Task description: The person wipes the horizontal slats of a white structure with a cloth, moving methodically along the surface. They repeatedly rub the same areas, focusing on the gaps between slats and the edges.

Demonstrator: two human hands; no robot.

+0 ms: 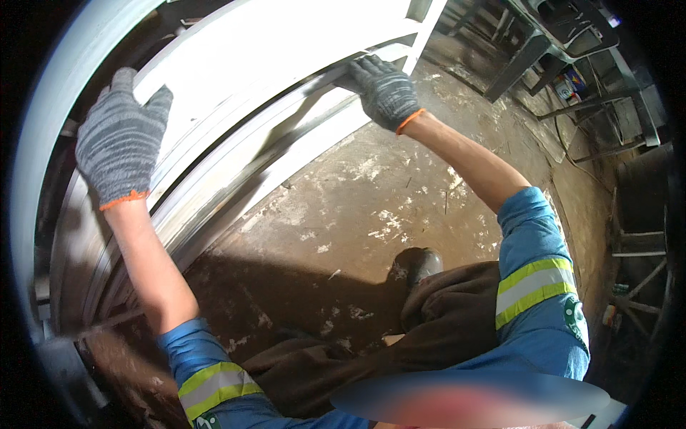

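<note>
A large white panel [236,64], glaring in bright light, leans at the upper left. My left hand [123,136], in a grey striped knit glove with an orange cuff, grips its left edge, the thumb over the face and the fingers partly hidden. At the panel's lower right side, my right hand [382,89], gloved alike, has its fingers over the edge beside a dark gap; the thumb is partly hidden. Below that gap stand more white frame pieces [236,168], close together and smudged with dirt.
Scuffed brown concrete floor [386,193] with pale paint flakes lies below, my boot [421,266] on it. Dark metal stands [522,64] and small coloured packages [569,84] are at the upper right. A dark metal rack [639,254] lines the right side. A pale curved edge [46,121] runs along the left.
</note>
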